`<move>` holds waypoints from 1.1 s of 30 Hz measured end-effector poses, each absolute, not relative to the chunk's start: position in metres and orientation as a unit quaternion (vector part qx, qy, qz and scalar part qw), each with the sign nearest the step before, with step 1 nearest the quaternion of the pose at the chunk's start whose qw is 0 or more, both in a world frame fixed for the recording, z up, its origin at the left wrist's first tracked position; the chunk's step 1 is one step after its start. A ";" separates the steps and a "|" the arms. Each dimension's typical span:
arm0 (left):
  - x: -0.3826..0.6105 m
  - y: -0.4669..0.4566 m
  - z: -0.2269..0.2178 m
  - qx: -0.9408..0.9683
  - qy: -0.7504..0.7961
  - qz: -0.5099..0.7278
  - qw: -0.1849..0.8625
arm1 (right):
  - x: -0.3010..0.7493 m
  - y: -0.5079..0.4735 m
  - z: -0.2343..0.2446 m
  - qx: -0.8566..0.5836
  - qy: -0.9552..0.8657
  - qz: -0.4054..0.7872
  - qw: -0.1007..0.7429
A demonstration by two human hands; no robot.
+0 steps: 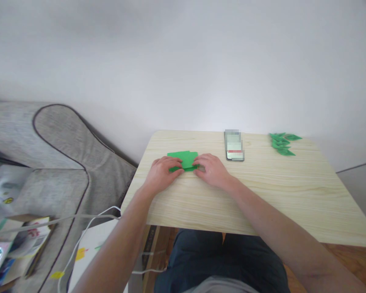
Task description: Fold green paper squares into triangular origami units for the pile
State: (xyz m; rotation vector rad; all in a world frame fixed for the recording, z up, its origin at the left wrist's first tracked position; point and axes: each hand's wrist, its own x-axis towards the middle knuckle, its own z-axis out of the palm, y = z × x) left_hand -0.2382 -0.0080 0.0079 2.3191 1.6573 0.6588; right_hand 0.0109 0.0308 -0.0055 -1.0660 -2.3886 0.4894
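A bright green sheet of paper (pixel 187 158), folded over on itself, lies on the left part of the light wooden table (pixel 250 195). Its near edge shows a fold with a second layer beneath. My left hand (pixel 164 171) grips the paper's left end, thumb at the near edge and fingers on top. At the right end, my right hand (pixel 212 169) pinches the paper between thumb and fingers. The fingertips hide both near corners. Right of my right hand lies a phone (pixel 234 146) with a lit, blurred screen.
Several folded green paper pieces (pixel 280 142) sit at the table's far right. A white wall (pixel 201 65) rises behind the table. To the left stands a grey sofa (pixel 61 142) with an open cardboard box (pixel 27 244) on it. White cables (pixel 88 221) run beside the table.
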 end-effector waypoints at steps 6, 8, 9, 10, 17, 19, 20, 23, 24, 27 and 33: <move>-0.241 -0.006 0.004 0.790 0.555 0.236 0.105 | 0.008 0.029 -0.008 -0.391 -0.864 0.180 0.261; -0.240 -0.006 0.001 0.786 0.557 0.248 0.102 | 0.006 0.028 -0.011 -0.399 -0.854 0.183 0.279; -0.239 -0.006 -0.001 0.781 0.561 0.257 0.101 | 0.005 0.027 -0.013 -0.404 -0.847 0.187 0.292; -0.239 -0.006 -0.003 0.774 0.565 0.267 0.099 | 0.004 0.027 -0.015 -0.408 -0.838 0.192 0.306; -0.236 -0.001 -0.012 0.732 0.584 0.339 0.092 | -0.002 0.027 -0.025 -0.418 -0.800 0.222 0.370; -0.233 0.000 -0.009 0.712 0.594 0.366 0.081 | -0.001 0.027 -0.023 -0.419 -0.789 0.231 0.385; -0.230 -0.001 -0.005 0.702 0.598 0.379 0.076 | 0.000 0.027 -0.020 -0.420 -0.783 0.234 0.394; -0.214 -0.010 0.009 0.692 0.592 0.407 0.068 | 0.013 0.018 -0.008 -0.416 -0.764 0.229 0.437; -0.206 -0.016 0.014 0.698 0.584 0.410 0.068 | 0.021 0.013 -0.003 -0.410 -0.763 0.218 0.450; -0.176 -0.037 0.023 0.729 0.545 0.406 0.083 | 0.053 -0.013 0.007 -0.410 -0.774 0.179 0.449; -0.113 -0.075 0.006 0.792 0.463 0.364 0.161 | 0.125 -0.080 -0.004 -0.453 -0.780 0.162 0.400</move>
